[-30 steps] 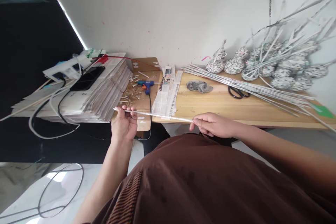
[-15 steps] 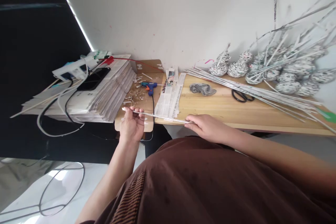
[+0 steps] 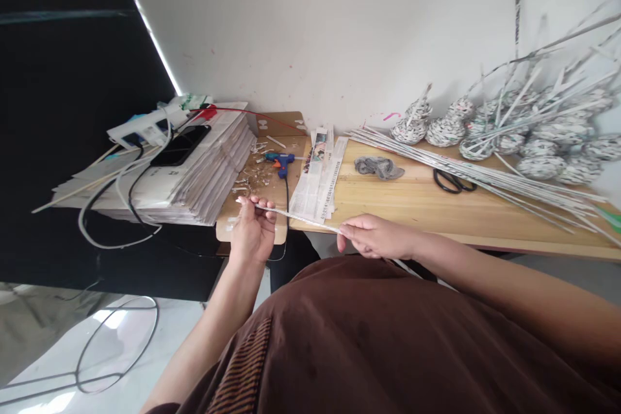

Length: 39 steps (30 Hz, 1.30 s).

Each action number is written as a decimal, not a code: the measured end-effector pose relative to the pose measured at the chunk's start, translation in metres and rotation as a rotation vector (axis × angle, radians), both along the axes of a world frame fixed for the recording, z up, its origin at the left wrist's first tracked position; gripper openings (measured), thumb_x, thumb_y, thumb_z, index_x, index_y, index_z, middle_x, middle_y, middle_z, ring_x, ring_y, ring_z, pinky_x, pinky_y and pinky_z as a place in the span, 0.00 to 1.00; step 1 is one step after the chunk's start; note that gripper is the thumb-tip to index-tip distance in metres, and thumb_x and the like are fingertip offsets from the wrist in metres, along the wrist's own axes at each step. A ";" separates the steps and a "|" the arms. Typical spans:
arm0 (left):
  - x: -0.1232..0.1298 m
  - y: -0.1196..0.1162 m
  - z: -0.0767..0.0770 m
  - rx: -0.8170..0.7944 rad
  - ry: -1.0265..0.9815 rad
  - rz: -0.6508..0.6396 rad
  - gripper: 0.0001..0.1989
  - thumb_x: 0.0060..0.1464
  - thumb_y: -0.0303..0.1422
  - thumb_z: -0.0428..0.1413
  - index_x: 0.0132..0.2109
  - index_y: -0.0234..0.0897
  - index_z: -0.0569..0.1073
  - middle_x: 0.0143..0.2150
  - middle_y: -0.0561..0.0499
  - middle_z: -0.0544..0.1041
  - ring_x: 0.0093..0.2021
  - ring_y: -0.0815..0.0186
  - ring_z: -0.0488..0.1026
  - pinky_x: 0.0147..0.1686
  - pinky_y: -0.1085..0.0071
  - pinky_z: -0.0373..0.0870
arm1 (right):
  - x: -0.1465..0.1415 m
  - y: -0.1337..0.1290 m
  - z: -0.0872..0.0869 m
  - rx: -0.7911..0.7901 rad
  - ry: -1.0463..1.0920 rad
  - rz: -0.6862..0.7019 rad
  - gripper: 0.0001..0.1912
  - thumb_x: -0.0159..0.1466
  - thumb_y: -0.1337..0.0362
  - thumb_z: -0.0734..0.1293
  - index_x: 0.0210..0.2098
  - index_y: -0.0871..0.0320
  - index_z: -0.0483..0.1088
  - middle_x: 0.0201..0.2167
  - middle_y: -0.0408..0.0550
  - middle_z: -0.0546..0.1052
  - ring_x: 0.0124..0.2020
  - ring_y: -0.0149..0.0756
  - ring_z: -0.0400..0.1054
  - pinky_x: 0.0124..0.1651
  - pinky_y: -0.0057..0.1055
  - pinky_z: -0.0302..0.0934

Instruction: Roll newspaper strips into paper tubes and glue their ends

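Note:
A thin rolled paper stick [image 3: 305, 219] stretches between my two hands above the table's front edge. My left hand [image 3: 255, 228], palm up, pinches it close to its left end between thumb and fingers. Further along, my right hand [image 3: 376, 235] is closed around the stick from above. The stick's other end comes out below my right hand, against the brown shirt [image 3: 349, 330]. Just behind the stick lie newspaper strips [image 3: 317, 174] in a loose pile.
A blue glue gun [image 3: 281, 162] lies among paper scraps, left of the strips. Beyond are a grey cloth [image 3: 378, 167], black-handled scissors [image 3: 452, 182], a bundle of paper sticks [image 3: 466, 171] and several woven paper gourds [image 3: 446, 131]. A paper stack [image 3: 194, 187] bears a phone [image 3: 181, 145] and cables.
My right hand has shifted slightly along the stick toward the left hand and its fingers have changed position. More of the stick shows below it. The view has moved a little.

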<state>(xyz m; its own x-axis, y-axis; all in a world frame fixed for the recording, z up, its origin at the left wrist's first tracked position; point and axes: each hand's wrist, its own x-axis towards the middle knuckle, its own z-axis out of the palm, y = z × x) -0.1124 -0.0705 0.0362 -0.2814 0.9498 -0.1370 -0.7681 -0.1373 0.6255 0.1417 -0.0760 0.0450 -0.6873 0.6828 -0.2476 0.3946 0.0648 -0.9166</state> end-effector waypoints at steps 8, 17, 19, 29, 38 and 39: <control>0.007 -0.001 0.002 -0.032 -0.007 -0.024 0.16 0.62 0.40 0.50 0.30 0.34 0.67 0.25 0.54 0.66 0.27 0.74 0.70 0.22 0.83 0.66 | -0.010 0.004 0.006 -0.032 0.084 -0.062 0.20 0.66 0.48 0.61 0.34 0.61 0.69 0.18 0.37 0.61 0.18 0.24 0.52 0.22 0.23 0.49; 0.012 -0.005 0.004 0.006 -0.010 -0.081 0.16 0.63 0.40 0.48 0.30 0.34 0.67 0.25 0.54 0.66 0.27 0.73 0.70 0.22 0.82 0.65 | -0.021 0.009 0.003 -0.396 0.239 0.027 0.21 0.67 0.48 0.61 0.35 0.62 0.68 0.15 0.34 0.59 0.14 0.22 0.52 0.18 0.21 0.49; 0.013 -0.007 0.004 0.012 -0.010 -0.100 0.16 0.63 0.40 0.49 0.31 0.34 0.67 0.25 0.54 0.66 0.27 0.73 0.70 0.22 0.82 0.65 | -0.023 0.010 0.004 -0.488 0.286 0.050 0.19 0.67 0.50 0.61 0.32 0.61 0.66 0.13 0.32 0.57 0.13 0.22 0.49 0.17 0.20 0.47; 0.014 -0.006 -0.001 0.052 0.064 -0.053 0.15 0.60 0.41 0.53 0.31 0.34 0.69 0.27 0.53 0.68 0.29 0.71 0.72 0.25 0.80 0.68 | -0.027 0.001 0.004 0.451 -0.116 -0.052 0.13 0.67 0.54 0.61 0.40 0.58 0.67 0.22 0.42 0.66 0.23 0.30 0.60 0.28 0.27 0.50; 0.015 -0.005 -0.003 0.034 0.059 -0.066 0.15 0.61 0.40 0.52 0.31 0.34 0.69 0.26 0.53 0.68 0.29 0.72 0.72 0.24 0.81 0.68 | -0.031 0.010 0.005 -0.032 0.002 0.125 0.21 0.71 0.52 0.50 0.39 0.59 0.66 0.18 0.36 0.57 0.17 0.28 0.54 0.25 0.27 0.54; 0.015 -0.005 -0.004 0.030 0.066 -0.065 0.15 0.61 0.40 0.52 0.31 0.34 0.69 0.26 0.53 0.69 0.29 0.71 0.73 0.25 0.81 0.69 | -0.032 0.010 0.005 0.091 -0.020 0.070 0.19 0.70 0.53 0.52 0.38 0.59 0.66 0.19 0.38 0.60 0.19 0.29 0.56 0.27 0.28 0.54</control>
